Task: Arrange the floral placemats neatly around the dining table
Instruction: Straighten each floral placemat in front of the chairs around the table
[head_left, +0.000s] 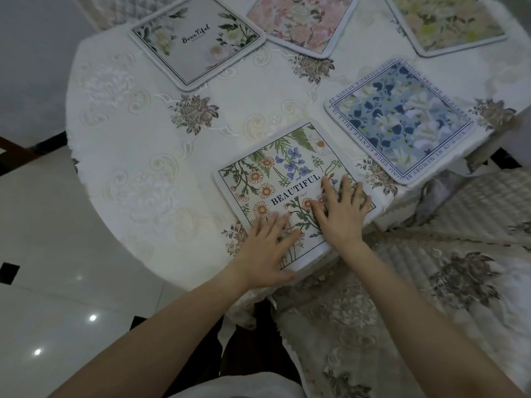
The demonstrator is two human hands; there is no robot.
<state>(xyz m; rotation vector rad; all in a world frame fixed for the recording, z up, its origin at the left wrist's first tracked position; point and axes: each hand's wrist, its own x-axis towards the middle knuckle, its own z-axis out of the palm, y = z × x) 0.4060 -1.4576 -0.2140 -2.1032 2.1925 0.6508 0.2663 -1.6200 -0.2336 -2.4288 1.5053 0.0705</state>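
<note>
A daisy placemat (284, 179) printed BEAUTIFUL lies at the near edge of the round table (149, 173). My left hand (265, 248) rests flat on its near corner, fingers spread. My right hand (342, 214) presses flat on its right side, also spread. Neither hand grips anything. A blue floral placemat (399, 119) lies to the right, close to the table edge. At the far side sit a white placemat (198, 38) reading Beautiful, a pink floral placemat (301, 21) and a yellow floral placemat (448, 21), partly cut off by the frame.
An embroidered cream tablecloth (201, 110) covers the table and hangs down at the near right. A padded chair seat (474, 202) stands to the right. Glossy tiled floor (43, 254) lies to the left.
</note>
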